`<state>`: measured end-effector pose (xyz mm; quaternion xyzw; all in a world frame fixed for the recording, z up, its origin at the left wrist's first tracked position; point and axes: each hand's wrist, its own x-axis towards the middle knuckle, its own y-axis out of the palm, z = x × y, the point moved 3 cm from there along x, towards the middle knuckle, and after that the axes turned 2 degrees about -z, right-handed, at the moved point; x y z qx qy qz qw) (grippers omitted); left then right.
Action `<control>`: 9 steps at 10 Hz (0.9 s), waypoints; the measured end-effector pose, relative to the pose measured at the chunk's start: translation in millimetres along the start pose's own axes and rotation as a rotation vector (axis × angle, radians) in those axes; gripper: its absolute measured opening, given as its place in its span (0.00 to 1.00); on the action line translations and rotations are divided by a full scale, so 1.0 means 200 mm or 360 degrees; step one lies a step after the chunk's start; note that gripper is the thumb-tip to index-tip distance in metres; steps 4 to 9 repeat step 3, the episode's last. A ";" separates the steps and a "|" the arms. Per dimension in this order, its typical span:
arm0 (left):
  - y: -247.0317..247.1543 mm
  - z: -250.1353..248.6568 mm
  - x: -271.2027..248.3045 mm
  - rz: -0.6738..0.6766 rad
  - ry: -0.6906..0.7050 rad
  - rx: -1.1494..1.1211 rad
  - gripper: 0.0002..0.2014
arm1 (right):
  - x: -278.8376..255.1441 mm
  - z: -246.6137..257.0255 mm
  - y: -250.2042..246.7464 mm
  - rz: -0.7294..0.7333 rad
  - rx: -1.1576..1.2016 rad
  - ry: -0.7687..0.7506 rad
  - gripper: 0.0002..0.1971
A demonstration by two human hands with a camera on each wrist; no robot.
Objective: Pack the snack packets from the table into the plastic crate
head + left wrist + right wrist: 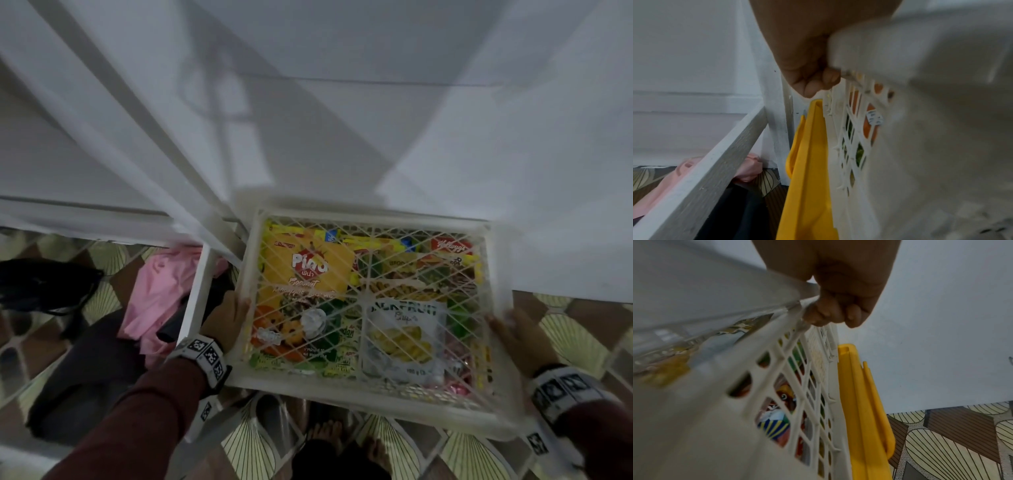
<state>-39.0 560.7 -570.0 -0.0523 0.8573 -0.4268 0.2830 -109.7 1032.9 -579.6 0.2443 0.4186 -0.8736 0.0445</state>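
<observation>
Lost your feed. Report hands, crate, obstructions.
Left hand and right hand grip the crate by its sides. Snack packets show through its lattice. Table overhangs the far edge.

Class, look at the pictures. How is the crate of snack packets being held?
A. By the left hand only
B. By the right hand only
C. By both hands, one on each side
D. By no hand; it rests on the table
C: the left hand and right hand each grip a side rim of the crate, fingers curled under it in both wrist views.
</observation>
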 end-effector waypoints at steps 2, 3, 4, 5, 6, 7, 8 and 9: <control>-0.07 -0.04 0.01 0.0092 -0.0250 0.0092 0.15 | 0.00 -0.01 -0.07 0.0142 -0.0040 0.0064 0.56; -0.14 -0.08 -0.04 -0.0077 -0.0318 -0.0085 0.19 | -0.15 0.15 -0.26 0.0060 -0.0077 0.0090 0.46; -0.14 -0.08 -0.04 -0.0077 -0.0318 -0.0085 0.19 | -0.15 0.15 -0.26 0.0060 -0.0077 0.0090 0.46; -0.14 -0.08 -0.04 -0.0077 -0.0318 -0.0085 0.19 | -0.15 0.15 -0.26 0.0060 -0.0077 0.0090 0.46; -0.14 -0.08 -0.04 -0.0077 -0.0318 -0.0085 0.19 | -0.15 0.15 -0.26 0.0060 -0.0077 0.0090 0.46; -0.14 -0.08 -0.04 -0.0077 -0.0318 -0.0085 0.19 | -0.15 0.15 -0.26 0.0060 -0.0077 0.0090 0.46; -0.14 -0.08 -0.04 -0.0077 -0.0318 -0.0085 0.19 | -0.15 0.15 -0.26 0.0060 -0.0077 0.0090 0.46; -0.14 -0.08 -0.04 -0.0077 -0.0318 -0.0085 0.19 | -0.15 0.15 -0.26 0.0060 -0.0077 0.0090 0.46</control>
